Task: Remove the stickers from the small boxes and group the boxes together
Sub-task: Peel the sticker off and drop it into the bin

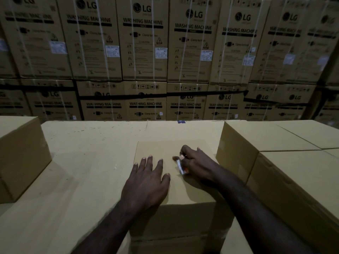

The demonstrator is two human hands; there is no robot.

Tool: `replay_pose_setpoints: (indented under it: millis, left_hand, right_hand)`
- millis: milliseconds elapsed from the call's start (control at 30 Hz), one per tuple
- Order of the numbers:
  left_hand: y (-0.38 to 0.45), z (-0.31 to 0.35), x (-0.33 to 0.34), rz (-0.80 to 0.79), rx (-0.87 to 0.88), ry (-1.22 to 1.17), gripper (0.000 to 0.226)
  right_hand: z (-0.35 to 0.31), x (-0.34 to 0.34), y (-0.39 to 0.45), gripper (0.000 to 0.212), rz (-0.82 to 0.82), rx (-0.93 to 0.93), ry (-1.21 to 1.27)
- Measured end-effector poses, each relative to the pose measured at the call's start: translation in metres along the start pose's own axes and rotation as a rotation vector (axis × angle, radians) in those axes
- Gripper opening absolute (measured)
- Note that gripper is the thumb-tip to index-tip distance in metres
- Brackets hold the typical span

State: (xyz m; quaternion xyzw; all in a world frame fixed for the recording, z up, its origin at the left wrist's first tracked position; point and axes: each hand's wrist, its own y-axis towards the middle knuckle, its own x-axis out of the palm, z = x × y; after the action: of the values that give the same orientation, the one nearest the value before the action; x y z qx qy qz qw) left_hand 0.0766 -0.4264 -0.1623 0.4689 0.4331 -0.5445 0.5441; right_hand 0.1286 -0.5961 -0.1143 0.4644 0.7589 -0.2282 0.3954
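The left hand [146,177] lies flat and open on the small box [176,173] in the middle, the right hand [192,162] pinches a half-peeled sticker [180,166] on its top, so this box isn't yet grouped with the boxes [271,153] beside it.

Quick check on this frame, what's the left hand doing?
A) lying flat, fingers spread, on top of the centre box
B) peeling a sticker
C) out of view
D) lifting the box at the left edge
A: the left hand lies palm down with fingers spread on top of the centre box, while the right hand pinches a small white sticker at that box's top.
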Motion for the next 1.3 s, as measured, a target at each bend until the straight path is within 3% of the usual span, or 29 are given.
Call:
replay_pose_setpoints:
  millis: [300, 567, 867, 1067, 1300]
  left_hand:
    - [0.002, -0.001, 0.003, 0.009, 0.003, -0.008, 0.064]
    - [0.001, 0.001, 0.002, 0.011, -0.007, 0.009, 0.064]
    - [0.002, 0.001, 0.001, 0.02, -0.013, -0.008, 0.063]
    - [-0.006, 0.006, -0.007, 0.187, -0.016, -0.069, 0.057]
    - [-0.02, 0.018, -0.011, 0.338, -0.031, -0.117, 0.058]
  right_hand:
    - [0.008, -0.004, 0.002, 0.013, 0.116, 0.005, -0.156]
    - [-0.007, 0.009, -0.007, 0.015, 0.084, -0.031, 0.004]
    - [0.01, 0.007, -0.01, 0.012, 0.14, -0.015, -0.015]
    - [0.013, 0.0, -0.02, 0.008, 0.161, -0.028, 0.303]
    - [0.027, -0.007, -0.041, 0.02, 0.398, -0.15, 0.38]
